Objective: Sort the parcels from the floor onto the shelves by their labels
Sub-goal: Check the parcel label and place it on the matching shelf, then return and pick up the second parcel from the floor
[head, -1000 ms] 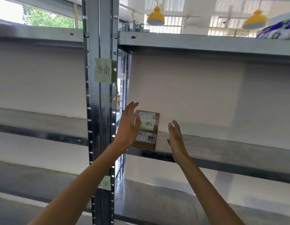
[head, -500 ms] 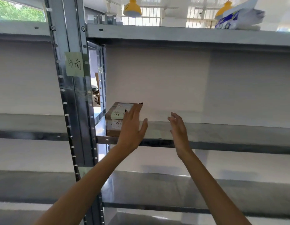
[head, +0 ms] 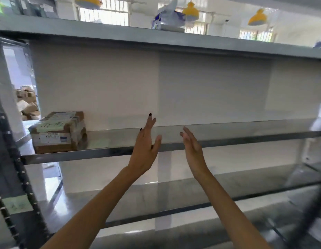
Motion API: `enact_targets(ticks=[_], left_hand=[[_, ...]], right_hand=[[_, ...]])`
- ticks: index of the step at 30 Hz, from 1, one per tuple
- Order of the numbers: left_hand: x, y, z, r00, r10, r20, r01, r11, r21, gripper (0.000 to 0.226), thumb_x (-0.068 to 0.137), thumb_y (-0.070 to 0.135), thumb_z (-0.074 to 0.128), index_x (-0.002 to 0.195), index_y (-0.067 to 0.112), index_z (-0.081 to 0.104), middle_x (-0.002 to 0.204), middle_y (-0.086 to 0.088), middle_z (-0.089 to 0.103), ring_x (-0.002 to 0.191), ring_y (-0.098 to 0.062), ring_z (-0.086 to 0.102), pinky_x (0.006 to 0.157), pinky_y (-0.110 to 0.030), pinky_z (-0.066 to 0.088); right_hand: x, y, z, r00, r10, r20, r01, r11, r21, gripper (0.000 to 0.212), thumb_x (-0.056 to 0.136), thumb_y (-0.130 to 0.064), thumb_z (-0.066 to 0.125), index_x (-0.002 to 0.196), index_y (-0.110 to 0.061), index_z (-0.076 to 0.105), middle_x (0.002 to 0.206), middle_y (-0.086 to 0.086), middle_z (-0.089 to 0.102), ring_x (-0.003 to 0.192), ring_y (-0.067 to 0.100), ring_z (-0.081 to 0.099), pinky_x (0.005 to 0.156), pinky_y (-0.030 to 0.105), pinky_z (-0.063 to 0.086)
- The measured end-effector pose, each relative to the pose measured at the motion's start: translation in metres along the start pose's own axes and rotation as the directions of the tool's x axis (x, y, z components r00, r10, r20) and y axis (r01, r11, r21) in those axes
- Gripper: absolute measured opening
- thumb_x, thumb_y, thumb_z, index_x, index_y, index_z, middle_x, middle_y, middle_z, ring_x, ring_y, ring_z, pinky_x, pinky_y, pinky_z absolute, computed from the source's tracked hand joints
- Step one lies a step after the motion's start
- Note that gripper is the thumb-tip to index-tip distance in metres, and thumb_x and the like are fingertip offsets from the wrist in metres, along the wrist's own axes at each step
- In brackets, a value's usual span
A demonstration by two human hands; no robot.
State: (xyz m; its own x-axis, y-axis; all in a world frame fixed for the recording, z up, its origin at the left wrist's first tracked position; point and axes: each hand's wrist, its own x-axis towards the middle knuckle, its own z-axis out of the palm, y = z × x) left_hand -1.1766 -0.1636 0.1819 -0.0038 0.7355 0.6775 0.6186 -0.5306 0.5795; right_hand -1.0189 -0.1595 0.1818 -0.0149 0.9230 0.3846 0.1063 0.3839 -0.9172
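The left hand (head: 144, 151) and right hand (head: 194, 153) are raised, palms facing, fingers (head: 150, 123) straight and loosely spread, holding nothing. Just behind the fingertips runs the front edge of a metal shelf (head: 246, 138). Well left of the left fingers, a brown parcel (head: 57, 139) with a green label (head: 52, 125) sits on it.

Left hand (head: 144, 150) now off the brown taped cardboard parcel (head: 59, 132), well apart to its right, right hand (head: 193, 150) alongside, view swung rightward along the grey metal shelf (head: 228, 139)
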Motion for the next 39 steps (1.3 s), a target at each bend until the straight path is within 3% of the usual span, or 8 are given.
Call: enact_targets(ticks=[5, 8, 16, 20, 23, 30, 34, 39], left_hand=[[-0.005, 0.046, 0.091, 0.988, 0.031, 0.150, -0.008, 0.989, -0.149, 0.058, 0.097, 0.045, 0.033, 0.138, 0.058, -0.004, 0.157, 0.014, 0.018, 0.143, -0.008, 0.023, 0.119, -0.042, 0.020], [-0.012, 0.069, 0.143, 0.976, 0.039, 0.213, 0.001, 0.983, -0.186, 0.062, 0.096, 0.045, 0.032, 0.147, 0.041, -0.003, 0.153, 0.019, 0.025, 0.138, -0.003, 0.027, 0.116, -0.030, 0.019], [-0.006, 0.102, 0.243, 0.911, 0.137, 0.390, -0.031, 0.963, -0.266, 0.058, 0.096, 0.044, 0.030, 0.148, 0.036, 0.003, 0.153, 0.013, 0.026, 0.140, -0.007, 0.027, 0.120, -0.037, 0.016], [0.006, 0.119, 0.291, 0.825, 0.255, 0.503, -0.070, 0.931, -0.358, 0.054, 0.097, 0.043, 0.032, 0.148, 0.031, 0.018, 0.147, 0.026, 0.020, 0.135, 0.006, 0.023, 0.120, -0.035, 0.017], [0.012, 0.135, 0.321, 0.751, 0.352, 0.559, -0.108, 0.901, -0.421, 0.052, 0.096, 0.046, 0.030, 0.146, 0.036, 0.021, 0.153, 0.019, 0.018, 0.142, -0.001, 0.019, 0.120, -0.031, 0.013], [0.026, 0.159, 0.396, 0.678, 0.444, 0.586, -0.093, 0.842, -0.531, 0.054, 0.096, 0.045, 0.036, 0.147, 0.036, 0.020, 0.155, 0.013, 0.025, 0.142, -0.003, 0.023, 0.118, -0.035, 0.021], [0.012, 0.196, 0.430, 0.672, 0.472, 0.571, -0.026, 0.786, -0.618, 0.056, 0.097, 0.034, 0.042, 0.146, 0.037, 0.015, 0.146, 0.017, 0.033, 0.134, -0.002, 0.032, 0.113, -0.026, 0.025], [-0.021, 0.245, 0.486, 0.607, 0.535, 0.587, -0.054, 0.765, -0.642, 0.056, 0.097, 0.042, 0.038, 0.148, 0.032, 0.018, 0.154, 0.009, 0.027, 0.141, -0.007, 0.026, 0.118, -0.037, 0.023]], right_hand=[[-0.018, 0.011, -0.092, 0.985, 0.033, -0.168, -0.046, 0.996, -0.072, 0.049, 0.099, -0.040, 0.031, 0.146, -0.031, 0.025, 0.155, -0.006, 0.027, 0.142, 0.016, 0.028, 0.109, 0.026, 0.022], [-0.029, 0.020, -0.137, 0.965, 0.065, -0.255, -0.093, 0.991, -0.098, 0.048, 0.100, -0.036, 0.032, 0.146, -0.030, 0.024, 0.156, -0.006, 0.025, 0.142, 0.019, 0.028, 0.112, 0.034, 0.024], [-0.047, 0.047, -0.219, 0.891, 0.138, -0.433, -0.186, 0.980, -0.070, 0.048, 0.098, -0.040, 0.034, 0.145, -0.032, 0.029, 0.152, -0.007, 0.033, 0.138, 0.013, 0.034, 0.105, 0.024, 0.025], [-0.045, 0.060, -0.256, 0.830, 0.137, -0.540, -0.215, 0.973, -0.084, 0.047, 0.099, -0.040, 0.034, 0.145, -0.029, 0.031, 0.151, -0.006, 0.034, 0.132, 0.005, 0.033, 0.103, 0.019, 0.023], [-0.040, 0.070, -0.281, 0.781, 0.149, -0.606, -0.248, 0.965, -0.081, 0.046, 0.100, -0.039, 0.034, 0.144, -0.028, 0.033, 0.150, -0.005, 0.036, 0.126, 0.001, 0.033, 0.104, 0.019, 0.024], [-0.050, 0.081, -0.339, 0.657, 0.128, -0.743, -0.286, 0.954, -0.089, 0.044, 0.100, -0.034, 0.038, 0.142, -0.020, 0.040, 0.139, -0.008, 0.044, 0.127, 0.004, 0.039, 0.102, 0.018, 0.028], [-0.075, 0.088, -0.381, 0.559, 0.121, -0.820, -0.310, 0.948, -0.072, 0.044, 0.100, -0.033, 0.037, 0.142, -0.019, 0.039, 0.146, -0.004, 0.042, 0.133, 0.008, 0.037, 0.112, 0.026, 0.027], [-0.112, 0.088, -0.436, 0.457, 0.107, -0.883, -0.354, 0.933, -0.070, 0.044, 0.100, -0.033, 0.036, 0.142, -0.019, 0.039, 0.145, 0.000, 0.044, 0.134, 0.011, 0.039, 0.109, 0.024, 0.029]])
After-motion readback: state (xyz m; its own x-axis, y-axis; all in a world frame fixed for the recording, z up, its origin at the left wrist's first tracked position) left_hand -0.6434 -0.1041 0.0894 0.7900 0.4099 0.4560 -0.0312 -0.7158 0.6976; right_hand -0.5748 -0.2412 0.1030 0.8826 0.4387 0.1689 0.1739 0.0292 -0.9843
